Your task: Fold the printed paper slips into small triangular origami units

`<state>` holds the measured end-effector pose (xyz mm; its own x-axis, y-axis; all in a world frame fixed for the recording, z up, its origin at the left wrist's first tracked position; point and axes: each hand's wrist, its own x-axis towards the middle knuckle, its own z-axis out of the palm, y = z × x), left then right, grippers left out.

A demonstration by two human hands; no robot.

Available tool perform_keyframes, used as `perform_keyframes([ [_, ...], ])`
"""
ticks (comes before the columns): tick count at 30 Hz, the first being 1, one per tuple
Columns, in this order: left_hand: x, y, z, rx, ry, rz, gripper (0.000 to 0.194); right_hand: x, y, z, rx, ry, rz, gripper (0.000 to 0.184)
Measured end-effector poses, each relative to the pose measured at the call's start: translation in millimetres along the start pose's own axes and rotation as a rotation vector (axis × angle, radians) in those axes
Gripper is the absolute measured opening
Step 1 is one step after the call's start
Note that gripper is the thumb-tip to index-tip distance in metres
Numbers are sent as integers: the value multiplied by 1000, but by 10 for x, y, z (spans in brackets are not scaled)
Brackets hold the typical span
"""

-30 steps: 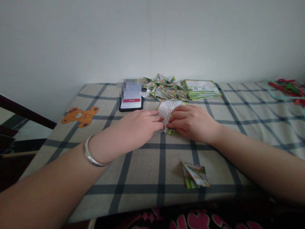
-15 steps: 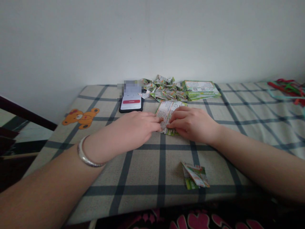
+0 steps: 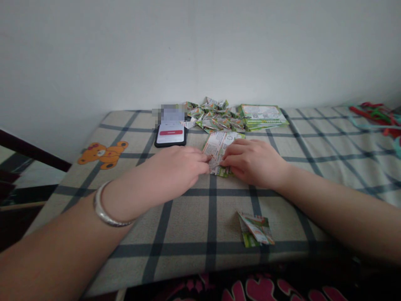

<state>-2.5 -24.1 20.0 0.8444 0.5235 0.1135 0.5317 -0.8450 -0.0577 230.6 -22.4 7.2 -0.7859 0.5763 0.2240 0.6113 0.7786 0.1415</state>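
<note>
Under my hands, a printed green-and-white paper (image 3: pixel 216 144) lies on the checked tablecloth, its near part partly covered by fingers. My left hand (image 3: pixel 180 167), with a silver bangle at the wrist, has its fingertips pressed together on the paper's left edge. My right hand (image 3: pixel 255 161) is closed over the right side, thumb and fingers pinching the sheet and pressing it down. Closer to me lies a small folded piece (image 3: pixel 257 230) of the same kind of paper. Behind the sheet is a pile of folded paper pieces (image 3: pixel 217 121).
A stack of flat printed papers (image 3: pixel 263 115) lies by the wall, right of the pile. Left of the pile is a lit phone (image 3: pixel 171 136). An orange bear picture (image 3: pixel 105 154) is at the table's left. Red and green items (image 3: pixel 377 113) sit in a light-blue tray at far right.
The whole view has shifted slightly. Both hands stay on the same paper in nearly the same pose; no clear movement of the sheet shows.
</note>
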Motion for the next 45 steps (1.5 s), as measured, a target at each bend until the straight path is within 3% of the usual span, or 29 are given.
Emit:
perform_keyframes([
  [2,7,17,-9,44,-54,25,27,0,26,-22,1,-10,18,18],
  [13,-15,1,35,21,-11,23,28,-6,88,-82,-7,-43,-3,20],
  [20,-9,57,-20,91,-70,3,28,-35,211,-103,147,-89,116,28],
  [29,-5,19,-32,1,-51,7,27,-44,401,-71,456,-238,201,32],
  [39,66,13,121,-117,104,-63,25,-75,341,-26,448,-107,183,22],
  [45,100,70,177,24,126,-26,18,-53,311,42,428,-35,201,9],
])
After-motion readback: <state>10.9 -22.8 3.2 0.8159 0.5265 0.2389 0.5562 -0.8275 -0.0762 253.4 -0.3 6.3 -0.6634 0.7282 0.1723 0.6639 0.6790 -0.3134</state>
